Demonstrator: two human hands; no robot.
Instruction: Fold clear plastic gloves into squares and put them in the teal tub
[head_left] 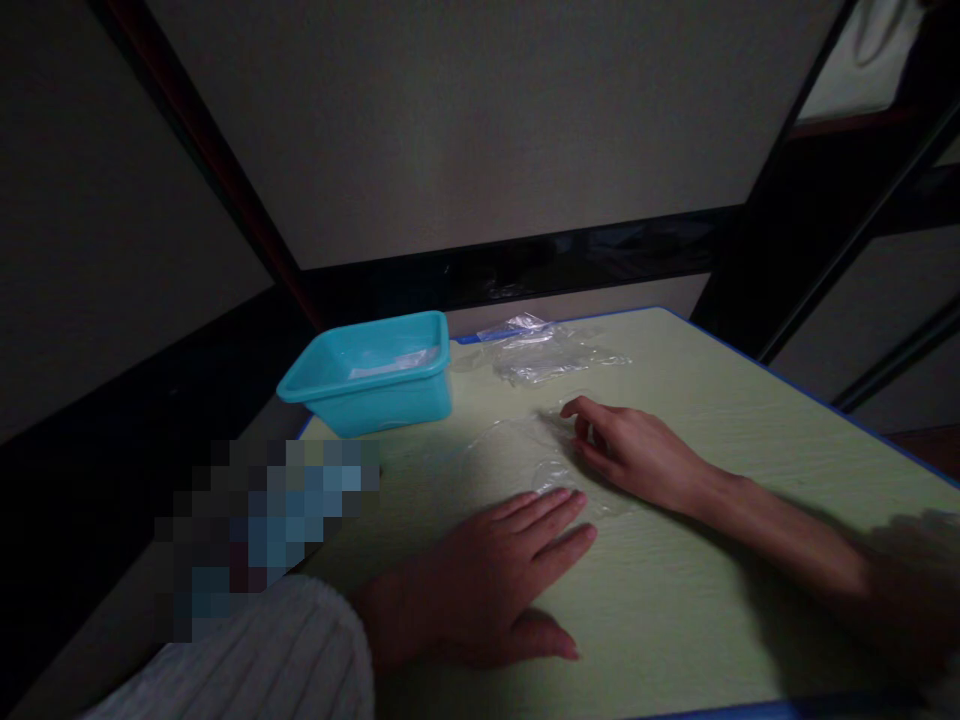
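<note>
Film (pixel 510 450), clear plastic, lies flat on the table (pixel 660 640). Your left hand (pixel 487 590) presses its near edge, grip spread flat. Your right hand (pixel 637 455) rests on it, fingers (pixel 581 406) curled (pinching or not, cannot tell). Teal tub (pixel 375 385) behind.

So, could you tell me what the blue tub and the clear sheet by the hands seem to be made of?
The tub looks like moulded plastic: turquoise, smooth, a soft sheen, a rolled rim. The clear sheet by the right hand is probably thin plastic film: see-through, wrinkled, faintly glinting against the table. Bag or flat sheet, I cannot tell.
</note>
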